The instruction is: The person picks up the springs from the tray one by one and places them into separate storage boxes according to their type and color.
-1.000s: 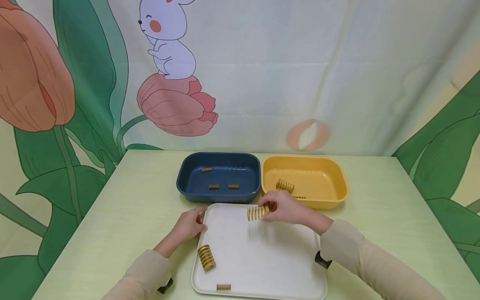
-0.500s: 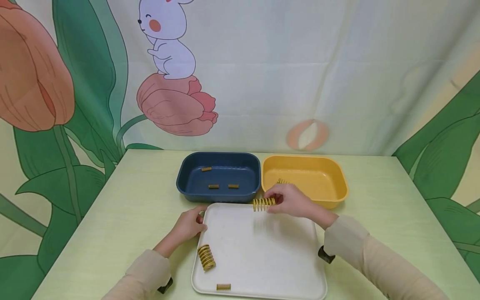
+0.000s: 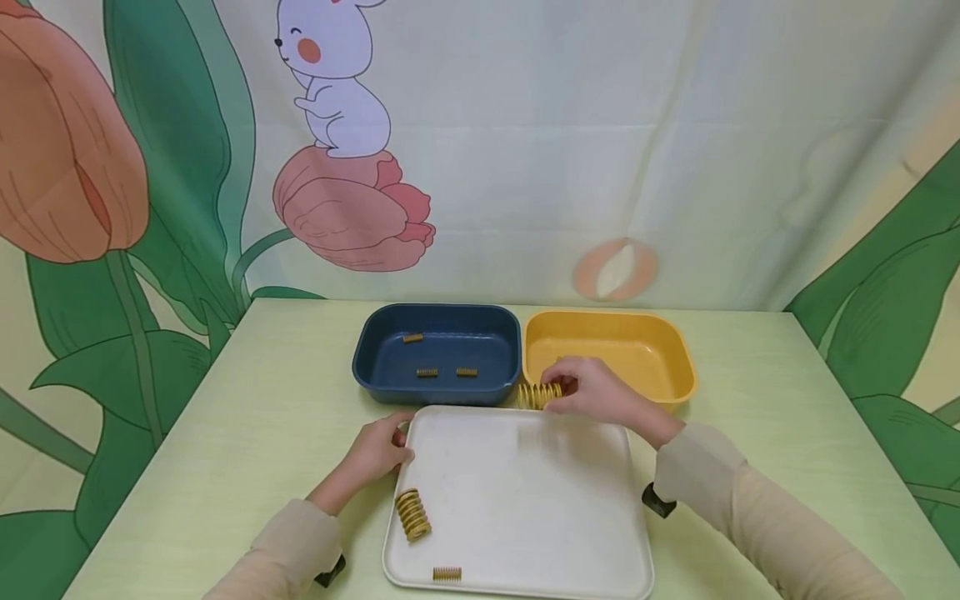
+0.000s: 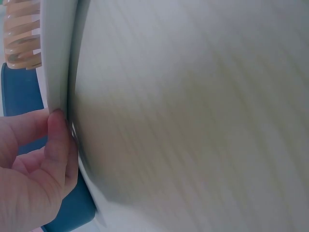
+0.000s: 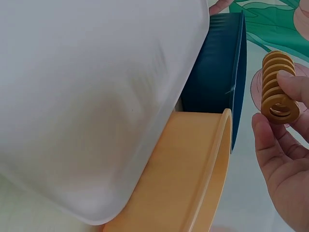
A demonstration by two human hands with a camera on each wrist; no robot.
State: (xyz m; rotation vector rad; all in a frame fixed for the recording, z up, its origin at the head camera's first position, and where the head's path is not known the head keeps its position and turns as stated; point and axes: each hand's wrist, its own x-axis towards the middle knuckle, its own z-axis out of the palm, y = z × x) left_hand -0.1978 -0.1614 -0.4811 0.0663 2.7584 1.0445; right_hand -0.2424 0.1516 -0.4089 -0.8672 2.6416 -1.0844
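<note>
My right hand (image 3: 596, 390) pinches a large gold coil spring (image 3: 536, 396) between thumb and fingers, over the tray's far edge and just in front of the yellow container (image 3: 645, 350). In the right wrist view the spring's (image 5: 277, 89) round end ring faces the camera. My left hand (image 3: 372, 454) grips the far left edge of the white tray (image 3: 525, 508); the left wrist view has thumb and fingers pinching its rim. On the tray, a thick spring (image 3: 413, 515) lies at the left and a small spring (image 3: 447, 574) near the front edge. My right hand hides much of the yellow container's contents.
A dark blue container (image 3: 390, 387) stands behind the tray, side by side with the yellow one. Inside it lie three small springs, one being this spring (image 3: 467, 372). A printed curtain (image 3: 525, 167) hangs behind the table (image 3: 765, 400).
My right hand has carried the large spring away from over the tray, up and to the right toward the yellow container. My left hand has stayed on the tray's edge.
</note>
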